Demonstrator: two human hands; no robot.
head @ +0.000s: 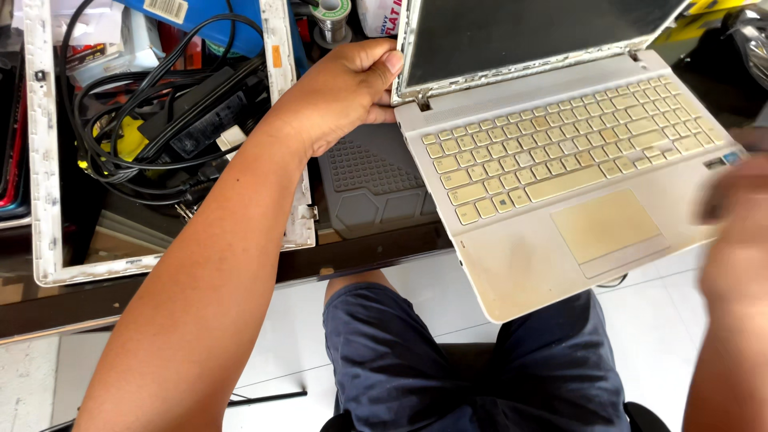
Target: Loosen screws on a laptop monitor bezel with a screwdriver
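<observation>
Matt yellowed plastic laptop, glossy dark screen

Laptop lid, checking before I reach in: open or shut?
Open: the laptop shows keyboard and touchpad; left hand grips its screen corner.

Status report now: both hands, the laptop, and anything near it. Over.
Left hand grips open white laptop at screen's lower-left corner. Right hand blurred at laptop's right edge, grip unclear. White screen bezel frame and black cables lie left.
</observation>
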